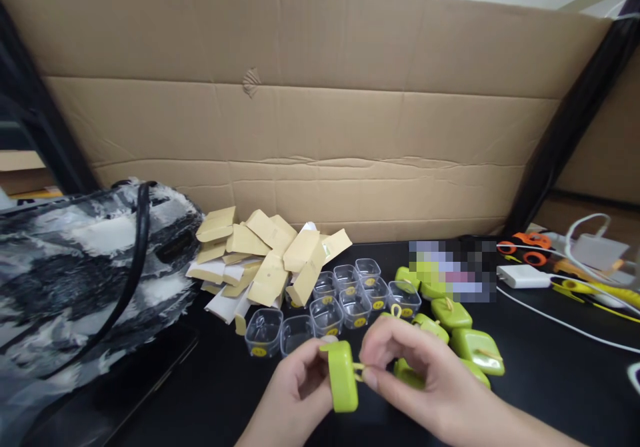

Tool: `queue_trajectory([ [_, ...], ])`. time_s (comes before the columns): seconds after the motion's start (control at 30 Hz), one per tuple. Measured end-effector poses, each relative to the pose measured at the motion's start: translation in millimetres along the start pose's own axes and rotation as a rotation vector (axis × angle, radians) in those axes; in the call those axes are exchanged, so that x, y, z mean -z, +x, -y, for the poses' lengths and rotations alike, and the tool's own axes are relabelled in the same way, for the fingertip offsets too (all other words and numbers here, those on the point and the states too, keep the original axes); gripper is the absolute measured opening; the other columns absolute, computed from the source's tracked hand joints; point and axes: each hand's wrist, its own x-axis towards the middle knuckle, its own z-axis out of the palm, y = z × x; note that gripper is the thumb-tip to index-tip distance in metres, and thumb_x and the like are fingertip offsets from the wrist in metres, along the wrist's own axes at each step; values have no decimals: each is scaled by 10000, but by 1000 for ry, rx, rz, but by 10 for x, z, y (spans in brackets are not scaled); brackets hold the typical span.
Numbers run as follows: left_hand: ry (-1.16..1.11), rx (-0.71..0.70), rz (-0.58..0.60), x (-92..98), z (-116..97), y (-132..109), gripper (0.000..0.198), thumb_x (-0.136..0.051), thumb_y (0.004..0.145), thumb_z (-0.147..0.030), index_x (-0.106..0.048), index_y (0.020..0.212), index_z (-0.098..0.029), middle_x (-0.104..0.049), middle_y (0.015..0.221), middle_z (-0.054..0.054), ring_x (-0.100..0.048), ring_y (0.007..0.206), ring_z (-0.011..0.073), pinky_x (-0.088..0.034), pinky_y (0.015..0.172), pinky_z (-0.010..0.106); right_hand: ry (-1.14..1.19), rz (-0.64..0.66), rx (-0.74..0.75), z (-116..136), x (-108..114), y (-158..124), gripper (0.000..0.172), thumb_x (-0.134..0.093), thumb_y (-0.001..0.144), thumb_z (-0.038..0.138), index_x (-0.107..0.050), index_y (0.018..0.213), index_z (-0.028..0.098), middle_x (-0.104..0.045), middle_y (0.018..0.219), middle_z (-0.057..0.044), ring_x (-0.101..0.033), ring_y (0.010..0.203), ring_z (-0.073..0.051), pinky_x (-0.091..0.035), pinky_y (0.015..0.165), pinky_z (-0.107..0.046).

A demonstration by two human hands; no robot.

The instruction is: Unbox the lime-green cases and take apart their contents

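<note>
My left hand [293, 394] is closed on a small, glossy green plastic case [343, 380], which is turned on its side. A short yellow cord loop [358, 370] sticks out of its right face. My right hand [430, 384] pinches that loop between thumb and forefinger. Several like cases lie beyond and beside my right hand, among them one green case with a loop [479, 352], some partly hidden by the hand. Just past my hands, clear plastic cups [327, 316] with round yellow stickers stand in rows.
A heap of small folded cardboard boxes [270, 277] lies behind the cups. On the left sits a black-and-white furry bag [95, 267]. To the right are a white charger [523, 276], cables and an orange toy [530, 247]. A tall cardboard panel [320, 120] closes off the back.
</note>
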Motion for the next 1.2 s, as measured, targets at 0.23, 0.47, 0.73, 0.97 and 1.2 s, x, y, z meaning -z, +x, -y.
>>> queue_trajectory([
  [0.23, 341, -128, 89, -36, 41, -36, 86, -607, 746, -220, -580, 816, -178, -593, 782, 0, -563, 733, 147, -462, 695, 242, -603, 127, 375, 28, 24, -16, 614, -721, 777, 318, -433, 1310, 217, -608, 1117, -99, -603, 993, -222, -516, 810, -291],
  [0.47, 888, -598, -183, 221, -324, 7, 80, -515, 769, -157, -547, 779, -230, -524, 997, 11, -521, 1013, 174, -415, 891, 308, -473, -95, 382, -1, 38, -38, 529, -649, 694, 135, -408, 1158, 215, -578, 1027, -58, -590, 942, -188, -495, 803, -261],
  [0.73, 1397, -546, -111, 627, -511, 122, 137, -479, 818, -182, -598, 885, -199, -543, 982, 63, -496, 1009, 253, -430, 858, 442, -610, 25, 170, 81, 162, 67, 283, -607, 576, 122, -472, 806, 216, -568, 804, -6, -522, 766, -191, -453, 698, -324],
  [0.97, 1348, -885, -131, 252, -421, -27, 134, -495, 810, -111, -572, 896, -179, -598, 757, 22, -557, 708, 161, -441, 639, 268, -704, 266, 100, 22, 62, 11, 192, -678, 749, 292, -575, 873, 188, -659, 1030, -68, -553, 1058, -247, -293, 1062, -427],
  [1.2, 1490, -922, 229, 99, -157, -66, 229, -562, 833, -315, -649, 967, -150, -692, 738, 70, -625, 635, 196, -454, 597, 280, -719, 284, 16, 229, 415, 24, 311, -734, 668, 242, -583, 937, 211, -581, 1110, -67, -528, 1051, -259, -448, 911, -417],
])
